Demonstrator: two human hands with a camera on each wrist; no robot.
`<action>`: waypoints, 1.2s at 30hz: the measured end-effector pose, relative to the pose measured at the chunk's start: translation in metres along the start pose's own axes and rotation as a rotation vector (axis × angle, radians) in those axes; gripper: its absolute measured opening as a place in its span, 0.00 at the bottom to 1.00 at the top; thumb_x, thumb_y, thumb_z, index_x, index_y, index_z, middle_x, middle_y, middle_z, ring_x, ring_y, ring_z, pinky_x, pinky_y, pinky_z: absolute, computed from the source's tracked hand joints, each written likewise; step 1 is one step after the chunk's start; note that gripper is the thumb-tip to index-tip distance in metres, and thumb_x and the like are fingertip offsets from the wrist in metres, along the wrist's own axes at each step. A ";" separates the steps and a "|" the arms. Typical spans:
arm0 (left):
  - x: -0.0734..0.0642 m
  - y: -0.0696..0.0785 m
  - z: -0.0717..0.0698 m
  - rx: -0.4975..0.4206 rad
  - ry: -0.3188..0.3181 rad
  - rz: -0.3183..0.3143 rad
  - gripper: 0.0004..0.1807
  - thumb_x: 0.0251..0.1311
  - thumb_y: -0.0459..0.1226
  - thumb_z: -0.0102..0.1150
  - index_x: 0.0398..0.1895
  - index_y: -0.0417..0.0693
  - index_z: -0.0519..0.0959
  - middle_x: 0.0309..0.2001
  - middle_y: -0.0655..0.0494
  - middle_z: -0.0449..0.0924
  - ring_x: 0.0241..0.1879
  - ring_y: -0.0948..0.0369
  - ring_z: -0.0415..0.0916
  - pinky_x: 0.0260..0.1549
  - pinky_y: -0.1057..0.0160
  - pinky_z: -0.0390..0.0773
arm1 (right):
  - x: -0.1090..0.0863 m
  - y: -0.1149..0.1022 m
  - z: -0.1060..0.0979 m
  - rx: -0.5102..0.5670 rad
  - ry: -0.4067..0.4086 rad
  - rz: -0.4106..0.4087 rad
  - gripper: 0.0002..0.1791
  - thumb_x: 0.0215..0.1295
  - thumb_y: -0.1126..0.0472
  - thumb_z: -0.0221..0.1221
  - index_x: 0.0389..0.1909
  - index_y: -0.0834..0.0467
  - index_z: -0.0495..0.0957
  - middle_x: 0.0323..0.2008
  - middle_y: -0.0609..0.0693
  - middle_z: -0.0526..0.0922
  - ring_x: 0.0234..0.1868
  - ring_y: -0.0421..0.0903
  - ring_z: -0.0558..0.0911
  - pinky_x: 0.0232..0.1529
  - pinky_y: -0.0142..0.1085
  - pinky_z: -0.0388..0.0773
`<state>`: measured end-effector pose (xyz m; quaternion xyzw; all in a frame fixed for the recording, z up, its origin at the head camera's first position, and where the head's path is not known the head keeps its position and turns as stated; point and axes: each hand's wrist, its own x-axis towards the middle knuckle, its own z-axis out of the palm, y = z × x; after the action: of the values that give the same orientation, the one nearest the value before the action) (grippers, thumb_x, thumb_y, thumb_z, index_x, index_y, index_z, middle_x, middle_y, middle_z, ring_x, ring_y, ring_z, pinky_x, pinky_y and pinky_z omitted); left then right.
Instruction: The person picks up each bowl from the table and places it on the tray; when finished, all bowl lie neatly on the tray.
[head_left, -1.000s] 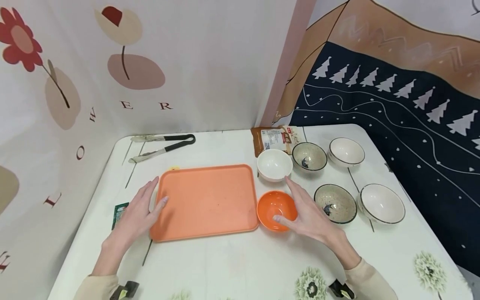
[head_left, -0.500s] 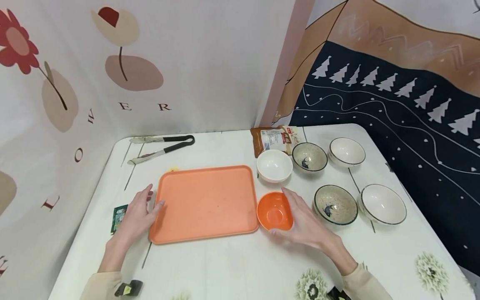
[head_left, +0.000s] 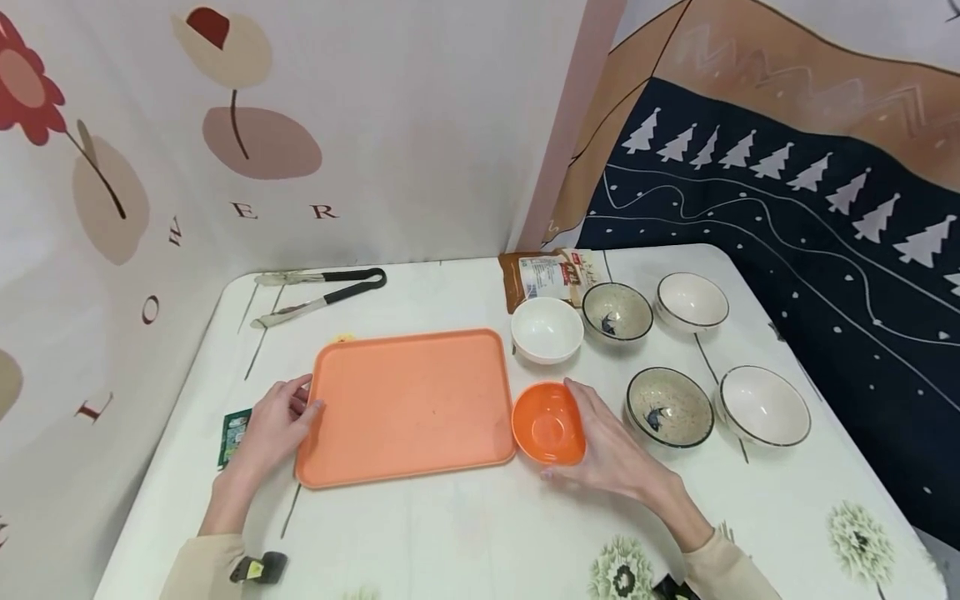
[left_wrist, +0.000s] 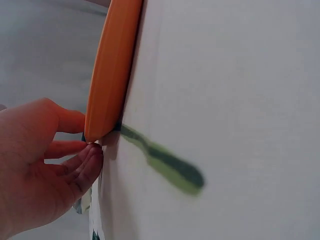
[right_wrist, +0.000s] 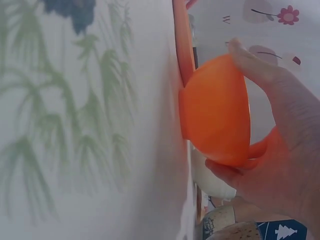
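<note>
An orange rectangular tray lies flat on the table. My left hand grips its left edge; in the left wrist view the thumb touches the rim of the tray, and the other fingers curl below it. Just right of the tray, a small bright orange bowl stands upright. My right hand holds that bowl from its right side. The right wrist view has the thumb against one side of the bowl and fingers against the opposite side. Inside, the bowl looks empty.
A white bowl stands behind the orange one. Two speckled grey bowls and two dark-rimmed white bowls are farther right. A brown food packet, black-handled tongs and a green sachet lie about.
My right hand has closed in around the orange bowl's side. My left hand has moved slightly down and curled its fingers at the tray's left edge. The tray has barely shifted.
</note>
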<state>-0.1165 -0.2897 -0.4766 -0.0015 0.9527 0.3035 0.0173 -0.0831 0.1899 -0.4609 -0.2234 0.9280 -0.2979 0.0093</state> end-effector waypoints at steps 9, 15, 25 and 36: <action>-0.002 -0.005 -0.001 -0.029 0.031 0.002 0.25 0.68 0.34 0.59 0.65 0.30 0.71 0.44 0.44 0.76 0.38 0.57 0.75 0.33 0.72 0.74 | -0.001 0.004 0.004 0.066 0.054 0.016 0.70 0.36 0.40 0.81 0.76 0.65 0.55 0.67 0.58 0.71 0.62 0.54 0.78 0.59 0.54 0.78; -0.002 -0.005 -0.002 -0.048 0.037 -0.016 0.25 0.67 0.33 0.60 0.65 0.31 0.72 0.44 0.44 0.77 0.38 0.58 0.75 0.33 0.74 0.74 | 0.004 0.004 0.006 0.114 0.094 0.015 0.67 0.35 0.42 0.82 0.75 0.63 0.58 0.65 0.56 0.73 0.61 0.54 0.79 0.56 0.54 0.79; 0.001 -0.008 -0.002 -0.049 0.041 -0.049 0.23 0.67 0.36 0.60 0.62 0.34 0.75 0.40 0.47 0.80 0.37 0.59 0.76 0.33 0.72 0.74 | 0.027 -0.015 0.012 0.243 0.082 -0.007 0.65 0.37 0.40 0.81 0.75 0.58 0.59 0.66 0.50 0.72 0.63 0.51 0.77 0.58 0.54 0.78; 0.006 -0.008 -0.005 -0.048 0.016 -0.067 0.23 0.68 0.40 0.61 0.62 0.36 0.75 0.39 0.48 0.80 0.37 0.59 0.75 0.34 0.68 0.72 | 0.047 -0.039 0.033 0.255 0.009 -0.058 0.66 0.37 0.39 0.81 0.76 0.57 0.57 0.67 0.50 0.71 0.64 0.49 0.75 0.61 0.54 0.76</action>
<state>-0.1230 -0.2991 -0.4768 -0.0361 0.9447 0.3254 0.0200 -0.1048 0.1242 -0.4608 -0.2458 0.8759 -0.4145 0.0249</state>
